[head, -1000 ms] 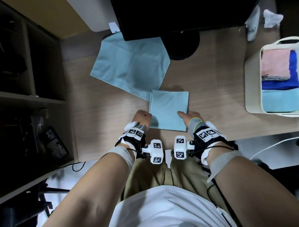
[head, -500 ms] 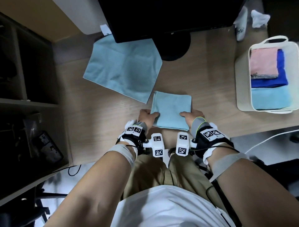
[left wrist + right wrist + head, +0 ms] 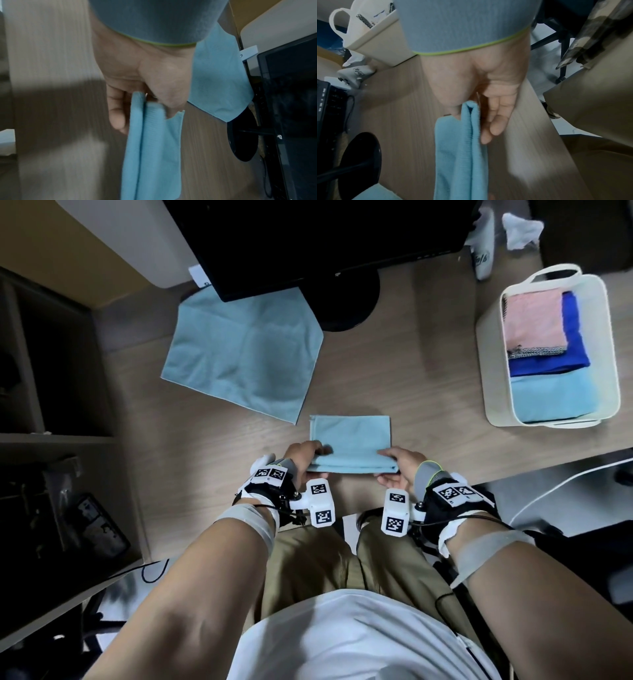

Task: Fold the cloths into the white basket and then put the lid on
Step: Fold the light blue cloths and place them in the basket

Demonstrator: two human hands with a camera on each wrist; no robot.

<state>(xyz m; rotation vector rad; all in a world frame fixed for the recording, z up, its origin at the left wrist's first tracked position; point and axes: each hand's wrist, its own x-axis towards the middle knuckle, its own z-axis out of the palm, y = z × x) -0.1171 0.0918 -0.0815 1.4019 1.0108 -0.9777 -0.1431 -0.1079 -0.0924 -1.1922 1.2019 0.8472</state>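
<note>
A folded light blue cloth [image 3: 349, 438] lies on the wooden desk [image 3: 394, 392] near its front edge. My left hand [image 3: 306, 455] pinches its near left corner [image 3: 144, 108], thumb on top and fingers underneath. My right hand [image 3: 397, 462] pinches the near right corner [image 3: 469, 112] the same way. The near edge is lifted off the desk. A second light blue cloth [image 3: 246, 354] lies spread flat at the back left, partly under the monitor. The white basket [image 3: 489, 344] stands at the right and holds folded pink, dark blue and light blue cloths. No lid is in view.
A black monitor [image 3: 325, 237] on a round stand [image 3: 346, 302] stands at the back of the desk. A white bottle [image 3: 483, 251] and crumpled tissue [image 3: 520, 229] lie behind the basket. Dark shelves [image 3: 44, 371] border the desk on the left.
Both hands have taken hold of the folded cloth's near corners and raised its near edge towards the far side. The head view has swung left, so the basket shows more fully.
</note>
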